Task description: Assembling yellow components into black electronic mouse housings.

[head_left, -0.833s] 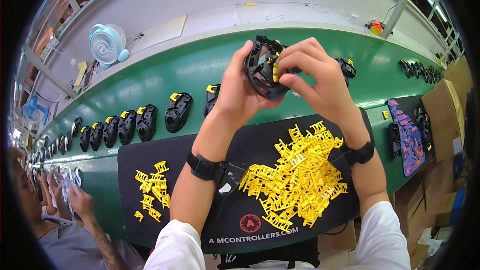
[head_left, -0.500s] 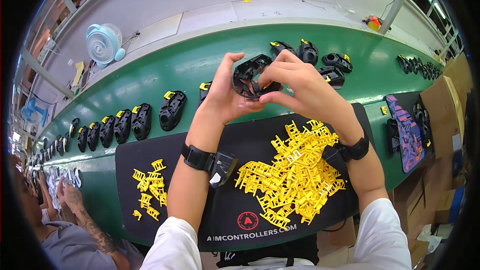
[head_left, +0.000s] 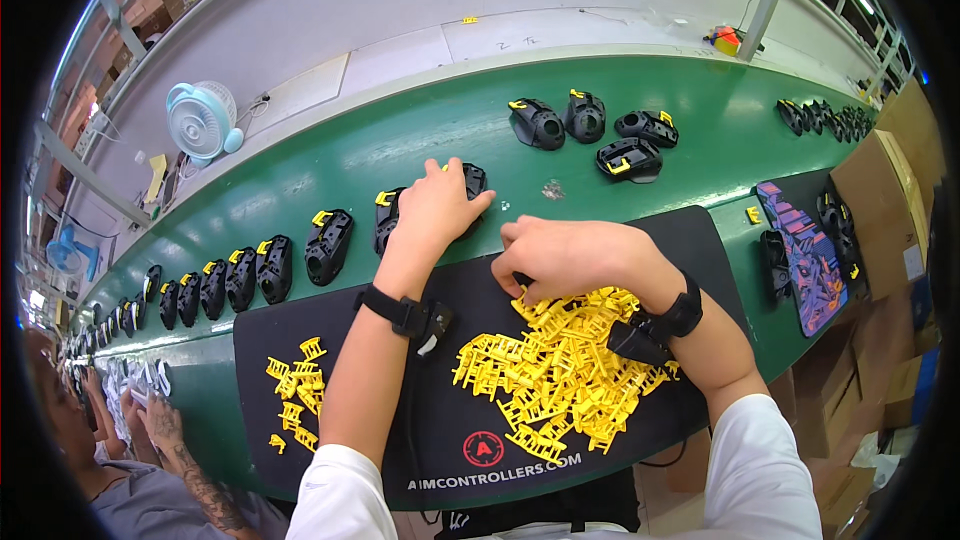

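My left hand (head_left: 437, 208) reaches to the near end of a row of black mouse shells and is closed over a shell (head_left: 474, 180) standing on the green bench. Part of that shell is hidden by my fingers. Beside it stands another shell (head_left: 388, 220) with a yellow clip on top. My right hand (head_left: 575, 255) is curled, thumb and fingers together, at the far edge of a heap of yellow ladder-shaped clips (head_left: 560, 370). Something small and dark shows at its fingertips, too hidden to name.
A black mat (head_left: 350, 340) lies under the heap, with a smaller group of yellow clips (head_left: 295, 385) at its left. Several shells (head_left: 630, 160) stand beyond my right hand. A blue fan (head_left: 200, 122) is at the back left. A person (head_left: 150, 480) works at my left; cardboard boxes (head_left: 880, 210) stand right.
The shell held in both hands has gone down onto the bench at the row's end under my left hand. My right hand has left it and moved down to the yellow heap.
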Motion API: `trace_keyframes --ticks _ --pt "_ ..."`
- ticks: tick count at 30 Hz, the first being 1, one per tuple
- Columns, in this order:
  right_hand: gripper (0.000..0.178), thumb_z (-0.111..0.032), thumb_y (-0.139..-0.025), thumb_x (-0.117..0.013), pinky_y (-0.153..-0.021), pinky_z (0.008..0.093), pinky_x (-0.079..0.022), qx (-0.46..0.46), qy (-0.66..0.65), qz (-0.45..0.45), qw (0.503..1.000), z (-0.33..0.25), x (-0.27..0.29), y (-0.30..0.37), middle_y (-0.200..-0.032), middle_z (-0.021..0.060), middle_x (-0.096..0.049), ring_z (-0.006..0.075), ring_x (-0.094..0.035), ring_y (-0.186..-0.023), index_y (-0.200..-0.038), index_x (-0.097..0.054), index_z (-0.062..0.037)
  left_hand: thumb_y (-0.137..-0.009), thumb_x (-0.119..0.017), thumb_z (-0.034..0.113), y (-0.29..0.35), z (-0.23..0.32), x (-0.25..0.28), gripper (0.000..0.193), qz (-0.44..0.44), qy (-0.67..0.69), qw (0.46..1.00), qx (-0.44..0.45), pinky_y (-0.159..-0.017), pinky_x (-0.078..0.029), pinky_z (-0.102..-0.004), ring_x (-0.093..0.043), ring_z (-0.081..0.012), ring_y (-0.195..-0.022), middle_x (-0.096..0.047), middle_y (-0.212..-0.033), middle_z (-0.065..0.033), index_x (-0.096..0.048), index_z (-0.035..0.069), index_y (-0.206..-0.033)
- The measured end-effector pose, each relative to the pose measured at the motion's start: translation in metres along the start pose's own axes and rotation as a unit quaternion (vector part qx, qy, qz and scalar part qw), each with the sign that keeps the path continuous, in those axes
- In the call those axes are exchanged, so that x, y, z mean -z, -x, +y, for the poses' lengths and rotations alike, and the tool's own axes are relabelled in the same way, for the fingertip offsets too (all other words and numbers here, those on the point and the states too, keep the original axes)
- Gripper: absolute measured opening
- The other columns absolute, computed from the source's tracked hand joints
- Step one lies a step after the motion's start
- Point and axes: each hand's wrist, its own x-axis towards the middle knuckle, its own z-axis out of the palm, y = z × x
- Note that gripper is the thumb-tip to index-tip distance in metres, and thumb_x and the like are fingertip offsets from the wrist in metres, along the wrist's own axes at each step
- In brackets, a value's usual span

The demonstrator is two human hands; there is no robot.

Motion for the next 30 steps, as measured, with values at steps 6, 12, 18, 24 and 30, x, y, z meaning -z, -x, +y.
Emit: trace_keyframes --ticks 6,12,18,24,30 --pt "0.011 -0.013 -0.091 -0.065 -0.079 0.0388 -0.051 0.004 -0.087 0.077 0.993 0.022 0.007 0.005 -0.087 0.0126 -0.069 0.0292 -0.067 -0.084 -0.095 -0.06 -0.004 -0.089 -0.064 0.06 -0.047 0.012 0.008 0.069 0.086 -0.041 0.993 -0.071 -0.089 -0.055 -0.0504 -0.059 -0.0435 -0.114 -0.054 -0.126 -0.0281 -0.064 0.0 -0.123" --pt "0.009 -0.007 -0.092 -0.061 -0.063 0.0351 -0.052 -0.04 -0.175 0.15 0.972 0.02 0.042 0.034 -0.075 0.0095 -0.068 0.0236 -0.069 -0.068 -0.096 -0.054 -0.0029 -0.091 -0.064 0.054 -0.102 0.065 -0.012 0.065 0.079 0.095 0.98 -0.155 -0.095 -0.052 -0.0495 -0.055 -0.0458 -0.118 -0.056 -0.125 -0.0311 -0.06 0.006 -0.134" --pt "0.012 -0.004 -0.084 -0.071 -0.067 0.0274 -0.052 0.027 -0.162 0.298 0.94 0.036 0.059 0.058 -0.079 0.0056 -0.067 0.0106 -0.065 -0.073 -0.09 -0.061 0.0002 -0.088 -0.068 0.041 -0.129 0.081 -0.024 0.064 0.009 0.09 0.992 -0.085 -0.098 -0.049 -0.0533 -0.051 -0.0516 -0.123 -0.048 -0.13 -0.0397 -0.04 0.003 -0.131" --pt "0.012 -0.006 -0.085 -0.071 -0.067 0.0263 -0.053 0.063 -0.288 0.379 0.877 0.05 0.064 0.059 -0.08 0.0047 -0.07 0.0095 -0.066 -0.075 -0.094 -0.068 0.0001 -0.08 -0.074 0.031 -0.122 0.055 -0.01 0.093 0.008 0.394 0.919 -0.027 -0.095 -0.053 -0.0508 -0.056 -0.0403 -0.121 -0.052 -0.129 -0.0314 -0.022 0.002 -0.152" --pt "0.018 -0.009 -0.091 -0.067 -0.057 0.0233 -0.046 0.062 -0.374 0.467 0.799 0.04 0.069 0.059 -0.085 0.0026 -0.068 0.0064 -0.061 -0.073 -0.108 -0.067 -0.0023 -0.09 -0.065 0.018 -0.003 0.038 0.047 0.08 -0.097 0.821 0.536 -0.169 -0.094 -0.052 -0.0459 -0.059 -0.0271 -0.121 -0.055 -0.135 -0.0155 -0.024 0.013 -0.158"
